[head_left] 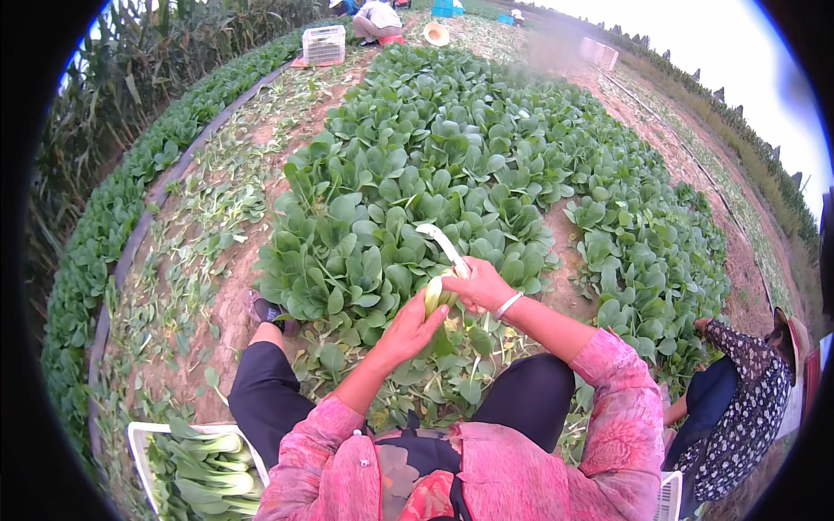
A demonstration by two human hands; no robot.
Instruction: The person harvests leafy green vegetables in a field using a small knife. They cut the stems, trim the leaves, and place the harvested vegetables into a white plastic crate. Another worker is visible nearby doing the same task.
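Note:
My left hand (pixel 410 331) is closed around a head of bok choy (pixel 432 294), its pale stalk end pointing up. The leaves hang below my hands, partly hidden by my fingers. My right hand (pixel 483 286) grips a small curved harvesting knife (pixel 445 244); its pale blade points up and away from me, and its handle is covered by my fingers. The right thumb and fingers touch the stalks too. Just ahead of both hands stands a dense bed of growing bok choy (pixel 391 215). Cut leaves (pixel 456 384) litter the soil between my legs.
A white plastic crate (pixel 135 449) of bok choy heads (pixel 218 482) stands at my left. Another crate's edge (pixel 671 495) shows at right, near a crouching person (pixel 736 397). Farther off are a white crate (pixel 324 45), a straw hat (pixel 436 34) and a seated person (pixel 379 19).

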